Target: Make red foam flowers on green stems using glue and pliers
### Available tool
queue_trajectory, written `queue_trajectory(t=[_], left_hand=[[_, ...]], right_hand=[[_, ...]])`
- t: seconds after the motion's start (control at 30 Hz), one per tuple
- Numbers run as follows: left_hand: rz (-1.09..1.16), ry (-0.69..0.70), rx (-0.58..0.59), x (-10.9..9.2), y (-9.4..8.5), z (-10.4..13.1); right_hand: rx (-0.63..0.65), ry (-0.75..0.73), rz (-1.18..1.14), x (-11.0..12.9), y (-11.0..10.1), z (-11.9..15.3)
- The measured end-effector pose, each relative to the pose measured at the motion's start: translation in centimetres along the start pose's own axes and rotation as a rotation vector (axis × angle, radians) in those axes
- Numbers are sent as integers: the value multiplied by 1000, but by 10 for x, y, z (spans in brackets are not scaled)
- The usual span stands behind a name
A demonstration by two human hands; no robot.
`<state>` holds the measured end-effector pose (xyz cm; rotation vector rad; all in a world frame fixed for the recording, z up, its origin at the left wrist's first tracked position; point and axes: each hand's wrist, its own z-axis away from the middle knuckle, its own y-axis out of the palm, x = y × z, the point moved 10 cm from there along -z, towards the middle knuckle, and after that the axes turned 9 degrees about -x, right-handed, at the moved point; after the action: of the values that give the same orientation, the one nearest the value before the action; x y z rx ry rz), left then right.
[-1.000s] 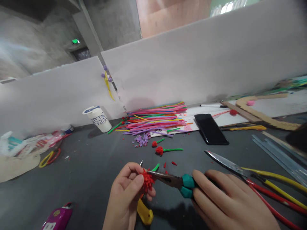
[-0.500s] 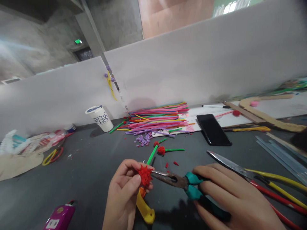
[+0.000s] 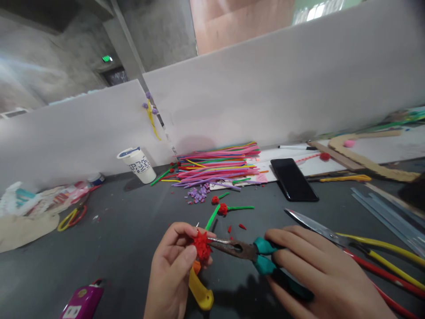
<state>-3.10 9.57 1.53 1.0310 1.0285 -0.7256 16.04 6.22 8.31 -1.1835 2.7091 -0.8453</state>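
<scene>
Pinched between the thumb and fingers of my left hand (image 3: 175, 266) is a spiky red ball (image 3: 202, 246), with a green stem (image 3: 212, 217) rising behind it. My right hand (image 3: 312, 266) is wrapped round the teal handles of long-nose pliers (image 3: 241, 249). The pliers' tips touch the right side of the red ball; whether they grip a spike is too small to tell. Below the ball, a yellow-handled tool (image 3: 201, 290) lies partly behind my left hand. Two finished-looking red balls on green stems, one of them (image 3: 223, 209) near the raised stem, lie beyond.
Large scissors (image 3: 318, 227) lie beside my right hand, with a black phone (image 3: 294, 179) beyond. Coloured strips (image 3: 219, 164), purple bits (image 3: 198, 194) and a white cup (image 3: 137, 165) stand or lie farther back. A purple device (image 3: 83, 302) is at front left.
The red ball has turned slightly in my left hand and its green stem leans farther right. The pliers have shifted slightly left, and the view has moved a little.
</scene>
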Motion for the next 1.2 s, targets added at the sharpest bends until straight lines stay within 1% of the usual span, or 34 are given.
queue_trajectory(t=[0.07, 0.4, 0.57, 0.67, 0.73, 0.8, 0.9, 0.97, 1.07, 1.2], left_hand=[[-1, 8, -1, 0, -1, 0], [-35, 15, 18, 0, 2, -1], [-43, 31, 10, -1, 1, -1], [-62, 32, 4, 1, 0, -2], [-71, 43, 0, 1, -1, -3], [-67, 48, 2, 1, -1, -4], [-52, 16, 9, 4, -1, -5], [-51, 3, 5, 4, -2, -5], [-50, 3, -6, 3, -2, -3], [-33, -7, -18, 2, -1, -2]], right_hand=[[-12, -17, 23, 2, 0, 1], [27, -100, 119, 5, 6, 9], [43, -41, 41, 4, 5, 5], [89, 11, -19, 2, 6, 5], [107, 15, -12, 2, 8, 8], [83, -20, 47, 3, 7, 10], [40, -56, 128, 5, 7, 13], [18, -54, 135, 4, 7, 13], [21, -48, 128, 4, 8, 12], [4, -58, 126, 6, 4, 11]])
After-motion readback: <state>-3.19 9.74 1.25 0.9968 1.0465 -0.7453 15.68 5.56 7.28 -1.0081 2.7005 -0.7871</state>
